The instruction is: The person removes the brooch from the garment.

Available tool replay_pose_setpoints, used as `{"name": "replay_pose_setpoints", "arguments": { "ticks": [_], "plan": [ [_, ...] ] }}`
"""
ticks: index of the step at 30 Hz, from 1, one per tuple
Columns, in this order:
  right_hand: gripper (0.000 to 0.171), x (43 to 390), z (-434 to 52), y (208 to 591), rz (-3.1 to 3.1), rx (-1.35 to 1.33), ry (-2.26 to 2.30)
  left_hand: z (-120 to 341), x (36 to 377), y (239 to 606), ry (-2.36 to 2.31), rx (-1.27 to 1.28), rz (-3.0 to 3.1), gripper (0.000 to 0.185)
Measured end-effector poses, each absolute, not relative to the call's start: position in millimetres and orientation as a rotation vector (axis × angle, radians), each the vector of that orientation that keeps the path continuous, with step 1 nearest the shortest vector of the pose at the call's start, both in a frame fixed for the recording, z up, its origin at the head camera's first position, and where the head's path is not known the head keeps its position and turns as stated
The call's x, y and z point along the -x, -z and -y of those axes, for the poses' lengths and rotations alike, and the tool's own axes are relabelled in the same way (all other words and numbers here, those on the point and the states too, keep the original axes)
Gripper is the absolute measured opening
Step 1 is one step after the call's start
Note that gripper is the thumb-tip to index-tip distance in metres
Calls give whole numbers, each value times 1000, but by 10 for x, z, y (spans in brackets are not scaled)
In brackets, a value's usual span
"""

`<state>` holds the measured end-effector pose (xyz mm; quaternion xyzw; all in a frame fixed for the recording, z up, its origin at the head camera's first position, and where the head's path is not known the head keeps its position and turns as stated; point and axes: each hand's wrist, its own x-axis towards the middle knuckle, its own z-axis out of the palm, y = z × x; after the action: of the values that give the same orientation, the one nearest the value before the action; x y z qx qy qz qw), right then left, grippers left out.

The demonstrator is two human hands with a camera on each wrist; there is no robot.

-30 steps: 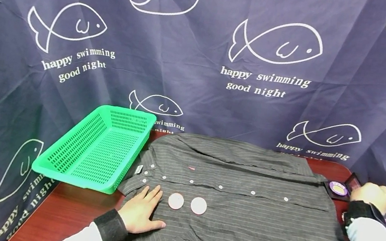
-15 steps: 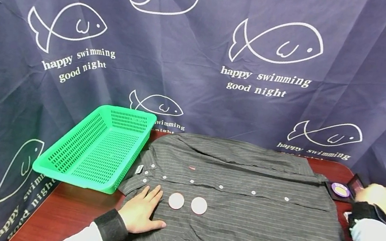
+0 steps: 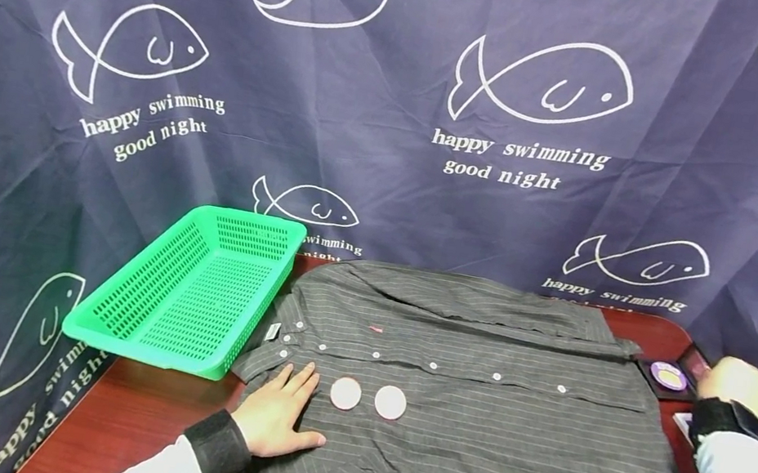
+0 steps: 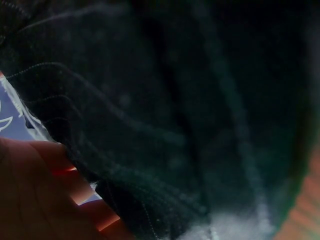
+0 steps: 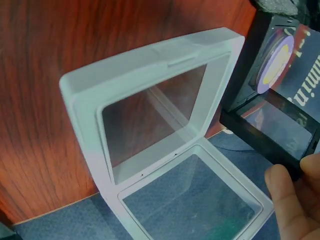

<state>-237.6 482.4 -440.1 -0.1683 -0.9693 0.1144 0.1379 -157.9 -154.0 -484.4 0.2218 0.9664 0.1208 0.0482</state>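
Note:
A dark grey striped shirt (image 3: pixel 472 400) lies spread over the red-brown table (image 3: pixel 128 412). Two white round discs (image 3: pixel 346 393) (image 3: pixel 391 402) rest on it near the button row. Just left of the discs, my left hand (image 3: pixel 276 417) lies flat on the shirt with straight fingers; the left wrist view shows only its fingers (image 4: pixel 30 190) against dark fabric (image 4: pixel 165 115). My right hand (image 3: pixel 739 383) is at the table's right edge, fingers curled at the raised lid of a black case (image 5: pixel 272 125). That case holds a purple and yellow disc (image 3: pixel 669 374) (image 5: pixel 274 64).
A green plastic basket (image 3: pixel 191 294) stands tilted off the table's back left corner. An open white frame case (image 5: pixel 150 145) lies at the right edge beside the black case. A navy curtain (image 3: pixel 399 107) with fish prints hangs close behind.
My right hand has shifted slightly to the right at the black case. The left hand, the discs and the shirt have not moved.

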Motion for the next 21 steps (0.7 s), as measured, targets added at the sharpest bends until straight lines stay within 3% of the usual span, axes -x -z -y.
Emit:
{"name": "replay_pose_setpoints", "arguments": {
  "ticks": [8,17,21],
  "plan": [
    [39,2389,-4794,4407,2801,428,-324,1548,1580,4847,-378,-680,-2944,92],
    [20,2392,-4832,4414,2899,329,-354,1539,1583,4861,-367,-679,-2951,92],
    [27,2394,-4826,4461,2933,345,-375,1540,1590,4869,-358,-680,-2955,92]
  ]
}}
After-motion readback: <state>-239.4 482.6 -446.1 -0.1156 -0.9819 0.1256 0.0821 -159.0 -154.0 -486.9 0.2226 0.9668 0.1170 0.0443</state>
